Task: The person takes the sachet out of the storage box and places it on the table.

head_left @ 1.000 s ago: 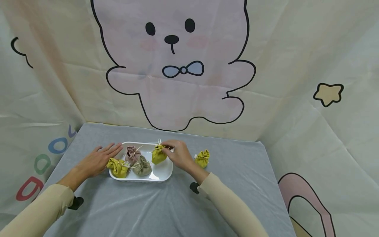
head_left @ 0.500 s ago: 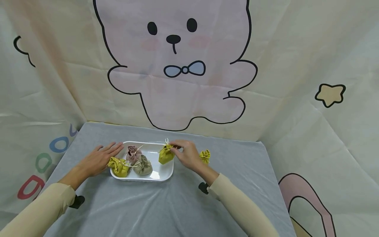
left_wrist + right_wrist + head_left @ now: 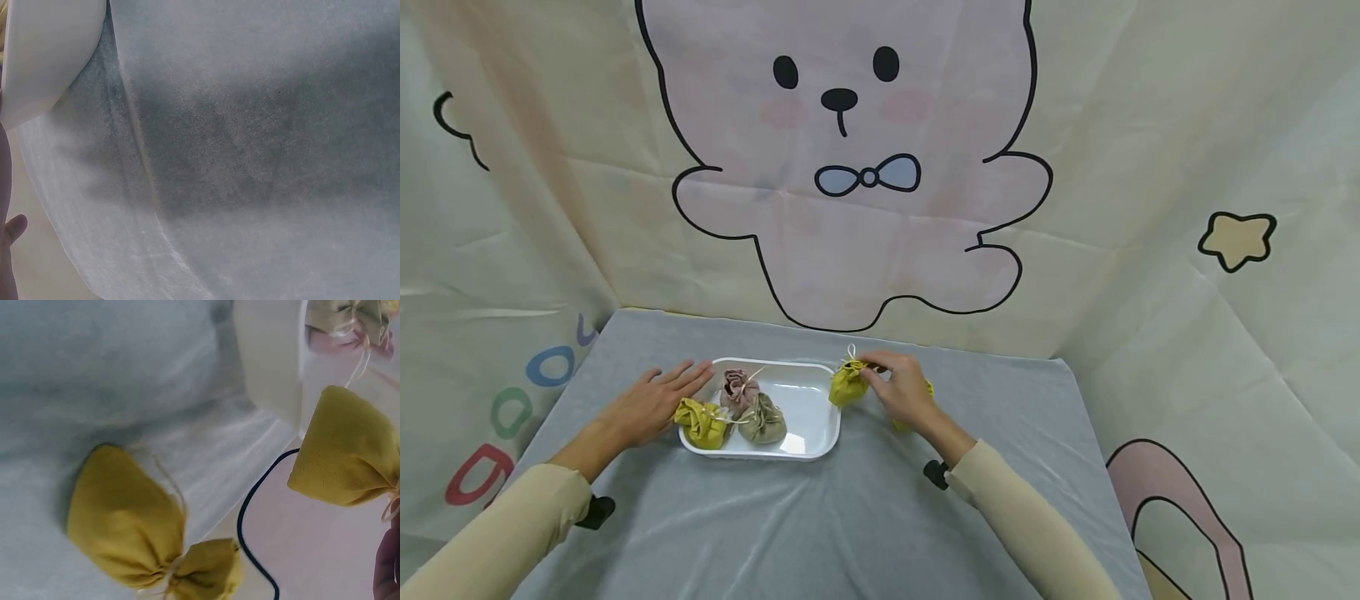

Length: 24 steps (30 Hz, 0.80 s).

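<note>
My right hand [image 3: 901, 389] pinches a yellow drawstring pouch [image 3: 848, 383] by its gathered neck, above the right rim of the white tray [image 3: 811, 448]. In the right wrist view this held pouch [image 3: 347, 450] hangs clear of the cloth. Fingers of my left hand [image 3: 651, 405] lie straight against the tray's left edge. Inside the tray sit a second yellow pouch [image 3: 702, 423], a pink pouch [image 3: 739, 390] and a grey-green pouch [image 3: 762, 420], bunched at the left. Another yellow pouch [image 3: 128, 522] lies on the cloth, mostly hidden behind my right hand in the head view.
Grey cloth [image 3: 730, 525] covers the table. Printed curtains with a bear [image 3: 842, 250] rise behind and along both sides. The tray's outer wall [image 3: 53, 56] shows at the corner of the left wrist view.
My right hand has carried the yellow pouch rightward, from over the tray's right part to its right rim. The left hand stays at the tray's edge.
</note>
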### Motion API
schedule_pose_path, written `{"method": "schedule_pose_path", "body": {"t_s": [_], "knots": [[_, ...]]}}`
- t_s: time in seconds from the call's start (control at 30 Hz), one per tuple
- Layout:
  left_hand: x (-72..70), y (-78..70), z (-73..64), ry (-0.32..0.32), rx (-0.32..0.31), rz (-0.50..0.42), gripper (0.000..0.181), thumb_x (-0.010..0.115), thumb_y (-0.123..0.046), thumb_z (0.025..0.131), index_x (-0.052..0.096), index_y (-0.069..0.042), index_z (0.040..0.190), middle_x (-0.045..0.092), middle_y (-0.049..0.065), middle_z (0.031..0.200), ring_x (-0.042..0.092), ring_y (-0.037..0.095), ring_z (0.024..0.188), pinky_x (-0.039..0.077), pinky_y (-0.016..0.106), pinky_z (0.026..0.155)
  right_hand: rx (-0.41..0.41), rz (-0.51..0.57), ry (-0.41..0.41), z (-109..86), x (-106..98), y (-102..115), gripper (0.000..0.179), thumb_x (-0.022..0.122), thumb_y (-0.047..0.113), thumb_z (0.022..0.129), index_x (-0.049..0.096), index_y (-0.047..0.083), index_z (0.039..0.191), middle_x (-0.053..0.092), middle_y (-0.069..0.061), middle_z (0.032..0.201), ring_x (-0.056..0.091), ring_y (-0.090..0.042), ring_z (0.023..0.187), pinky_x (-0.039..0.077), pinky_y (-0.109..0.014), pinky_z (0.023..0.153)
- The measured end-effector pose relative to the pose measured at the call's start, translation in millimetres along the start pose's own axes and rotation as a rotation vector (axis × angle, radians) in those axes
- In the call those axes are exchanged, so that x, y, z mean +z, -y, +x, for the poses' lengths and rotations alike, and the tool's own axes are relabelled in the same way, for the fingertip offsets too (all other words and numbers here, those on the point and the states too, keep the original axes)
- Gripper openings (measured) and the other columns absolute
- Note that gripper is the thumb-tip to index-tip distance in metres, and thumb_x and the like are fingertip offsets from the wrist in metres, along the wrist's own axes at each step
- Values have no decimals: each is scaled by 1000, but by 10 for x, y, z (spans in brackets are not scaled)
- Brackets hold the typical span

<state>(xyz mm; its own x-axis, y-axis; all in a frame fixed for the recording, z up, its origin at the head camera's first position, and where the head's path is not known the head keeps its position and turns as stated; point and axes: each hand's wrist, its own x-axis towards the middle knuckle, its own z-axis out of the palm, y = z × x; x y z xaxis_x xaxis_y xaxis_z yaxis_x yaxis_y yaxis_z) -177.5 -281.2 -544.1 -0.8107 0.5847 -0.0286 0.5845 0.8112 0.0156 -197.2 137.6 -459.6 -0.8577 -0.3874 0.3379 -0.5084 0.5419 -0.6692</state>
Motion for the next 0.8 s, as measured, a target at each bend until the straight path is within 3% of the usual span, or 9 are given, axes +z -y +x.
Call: {"method": "schedule_pose_path", "body": {"t_s": [0.27, 0.8], "knots": [[19, 14, -19, -15, 6, -9, 75, 69, -12, 90, 31, -5, 155, 33, 18, 159, 36, 42, 141, 39, 67, 99, -18, -40, -32, -126, -70, -249, 17, 71, -1, 89, 75, 1, 105, 75, -11, 102, 70, -23, 85, 57, -46, 74], [22, 9, -16, -15, 3, -19, 82, 74, -10, 86, 29, -5, 155, 32, 18, 159, 37, 42, 140, 39, 67, 99, 32, -144, 1, -278, 25, -627, 15, 73, 0, 87, 76, 1, 102, 75, -11, 100, 71, -22, 88, 58, -39, 74]]}}
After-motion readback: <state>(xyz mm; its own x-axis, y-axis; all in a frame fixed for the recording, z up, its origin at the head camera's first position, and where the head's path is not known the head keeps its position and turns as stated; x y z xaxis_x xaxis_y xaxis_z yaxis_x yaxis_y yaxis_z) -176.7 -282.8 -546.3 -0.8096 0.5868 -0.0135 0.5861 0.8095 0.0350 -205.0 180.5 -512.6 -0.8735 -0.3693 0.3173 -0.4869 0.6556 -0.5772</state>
